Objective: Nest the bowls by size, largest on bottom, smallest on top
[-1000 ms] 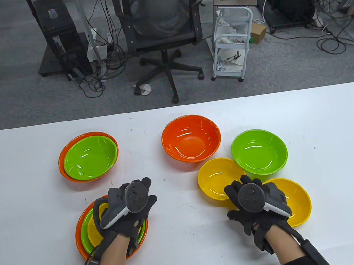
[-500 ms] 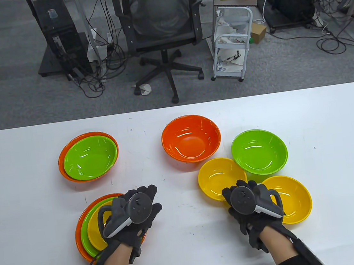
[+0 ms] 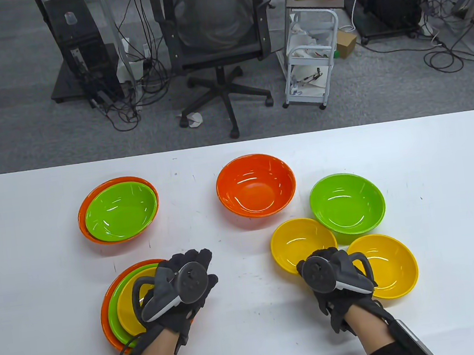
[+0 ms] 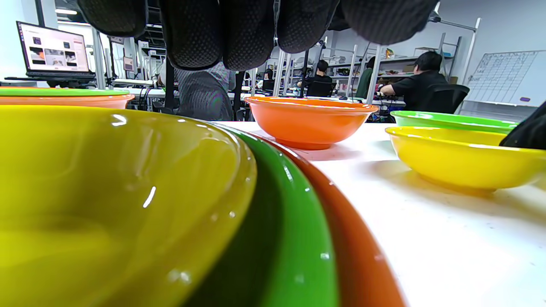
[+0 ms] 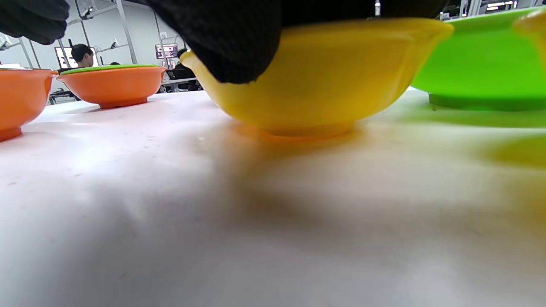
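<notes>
A nested stack stands at the near left: a yellow bowl [image 3: 127, 303] in a green bowl [image 3: 112, 307] in an orange bowl [image 3: 104, 316]. My left hand [image 3: 192, 269] hovers open over the stack's right edge, fingers [image 4: 239, 34] spread and touching nothing. My right hand [image 3: 321, 262] grips the near rim of a loose yellow bowl [image 3: 299, 241], which stands on the table; its fingers [image 5: 239, 42] lie over that rim [image 5: 332, 72]. A second yellow bowl [image 3: 388, 264], a green bowl [image 3: 347, 202] and an orange bowl [image 3: 256, 186] stand loose.
At the back left a green bowl [image 3: 121, 210] sits in an orange bowl [image 3: 83, 218]. The white table [image 3: 448, 212] has bare room at the right and along the near edge. An office chair and a cart stand beyond the far edge.
My right hand drew back and left onto the loose yellow bowl's near rim, and that bowl shifted slightly right and nearer. My left hand slid right and nearer, uncovering more of the stack.
</notes>
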`<state>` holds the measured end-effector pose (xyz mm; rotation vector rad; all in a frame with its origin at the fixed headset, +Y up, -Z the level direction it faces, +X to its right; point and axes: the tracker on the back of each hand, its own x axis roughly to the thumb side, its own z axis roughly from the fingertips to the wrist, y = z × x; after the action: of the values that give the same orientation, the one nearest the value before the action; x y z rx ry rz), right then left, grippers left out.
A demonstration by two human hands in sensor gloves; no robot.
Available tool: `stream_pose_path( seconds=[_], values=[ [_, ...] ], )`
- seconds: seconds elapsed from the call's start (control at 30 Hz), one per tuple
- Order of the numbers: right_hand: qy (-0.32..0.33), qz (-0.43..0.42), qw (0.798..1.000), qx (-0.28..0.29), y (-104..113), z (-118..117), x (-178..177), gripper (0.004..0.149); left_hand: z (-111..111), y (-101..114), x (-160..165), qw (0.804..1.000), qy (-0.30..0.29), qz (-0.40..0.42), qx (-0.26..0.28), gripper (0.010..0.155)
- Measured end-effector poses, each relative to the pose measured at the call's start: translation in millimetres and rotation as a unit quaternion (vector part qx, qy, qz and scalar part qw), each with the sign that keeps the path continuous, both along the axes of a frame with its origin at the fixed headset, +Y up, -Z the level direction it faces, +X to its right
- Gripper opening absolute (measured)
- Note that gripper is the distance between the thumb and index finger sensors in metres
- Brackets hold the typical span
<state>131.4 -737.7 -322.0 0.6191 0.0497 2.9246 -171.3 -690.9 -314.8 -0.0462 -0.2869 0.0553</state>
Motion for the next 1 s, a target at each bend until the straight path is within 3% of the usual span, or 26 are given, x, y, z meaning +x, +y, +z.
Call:
stream_pose_path(
  seconds=[0.53,1.0],
  values=[
    [0.065,-0.07,0.991,0.092,27,14,-5,0.039,7,-1,29,0.999,-0.031,-0.036,0.022,0.067],
    [0.166,-0.073,0.967,0.179,48,46,-30,0.036,27,1,57,0.986,-0.116,-0.059,0.108,0.069]
  ],
)
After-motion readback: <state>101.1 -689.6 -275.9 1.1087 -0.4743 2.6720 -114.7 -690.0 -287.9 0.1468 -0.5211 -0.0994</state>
